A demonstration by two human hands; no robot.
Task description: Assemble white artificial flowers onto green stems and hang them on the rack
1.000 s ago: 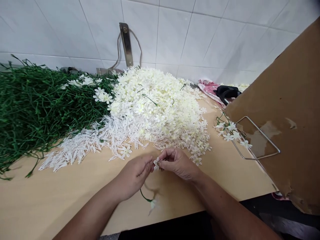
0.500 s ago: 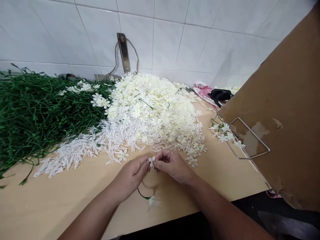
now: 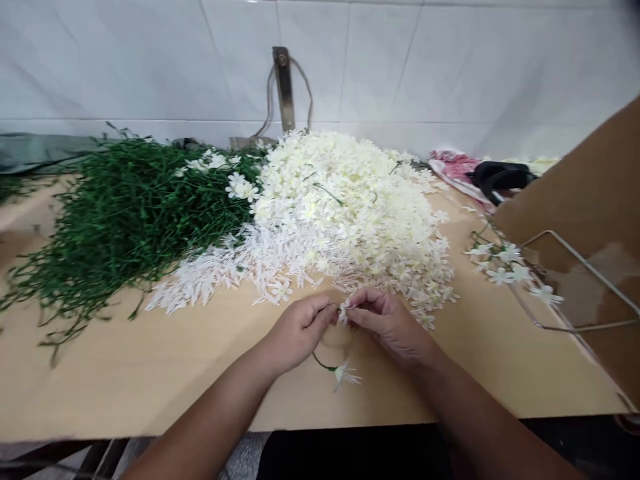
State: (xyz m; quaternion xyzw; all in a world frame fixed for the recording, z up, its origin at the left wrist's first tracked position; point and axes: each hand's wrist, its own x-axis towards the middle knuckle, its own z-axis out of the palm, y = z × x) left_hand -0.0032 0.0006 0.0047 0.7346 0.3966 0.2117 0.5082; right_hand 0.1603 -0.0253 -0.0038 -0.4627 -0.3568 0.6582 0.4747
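Note:
My left hand [image 3: 303, 330] is closed in a pinch. A thin green stem [image 3: 324, 364] comes out below it and bends down to a white artificial flower [image 3: 342, 376] with thin white strands at its mouth. My right hand [image 3: 395, 327] pinches a small white blossom [image 3: 343, 311] between thumb and fingers, right at the left fingertips. Where the blossom meets the left hand's grip is too small to make out. Just beyond both hands rises a heap of cream-white blossoms [image 3: 360, 200], with white strand pieces [image 3: 205, 277] along its lower left edge.
Left of the heap lies a pile of green stems [image 3: 140, 207]. A few finished-looking flowers [image 3: 510, 267] lie at right by a bent wire frame [image 3: 590, 260] and a cardboard sheet [image 3: 590, 173]. Behind are a black object [image 3: 503, 177], a red-white cloth [image 3: 453, 163] and a tiled wall.
The view has swung left, so everything sits further right and more of the stem pile shows. Both hands keep their pinch at the small blossom; the flower on the stem still hangs below.

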